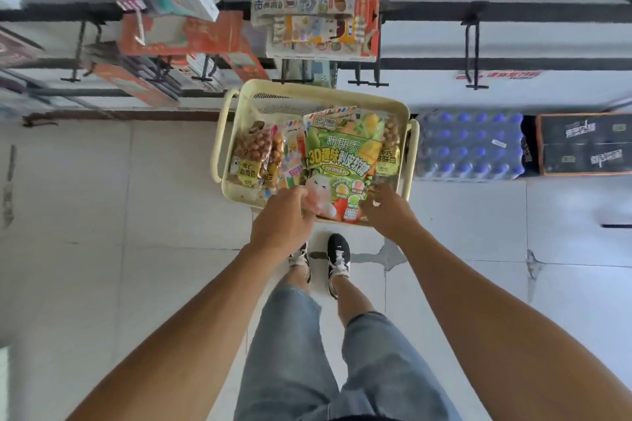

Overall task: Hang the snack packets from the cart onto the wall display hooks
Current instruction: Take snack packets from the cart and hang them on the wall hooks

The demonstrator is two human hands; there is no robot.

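A pale yellow cart [318, 90] stands against the wall, filled with snack packets. A large green candy packet [342, 150] lies on top in the middle. My left hand [284, 219] grips its near left corner. My right hand [386, 208] has its fingers curled at the packet's near right corner. Bags of brown nuts [251, 154] lie left and right of it, with a colourful packet [294, 154] between. Black wall hooks [473, 51] stick out above the cart; one hook [318, 27] carries packets.
Orange and pink boxed goods [178, 37] hang on hooks at the left. A shrink-wrapped pack of water bottles [472, 143] and a dark carton [584, 143] sit on the floor right of the cart. My feet [337, 260] stand just behind the cart on pale tiles.
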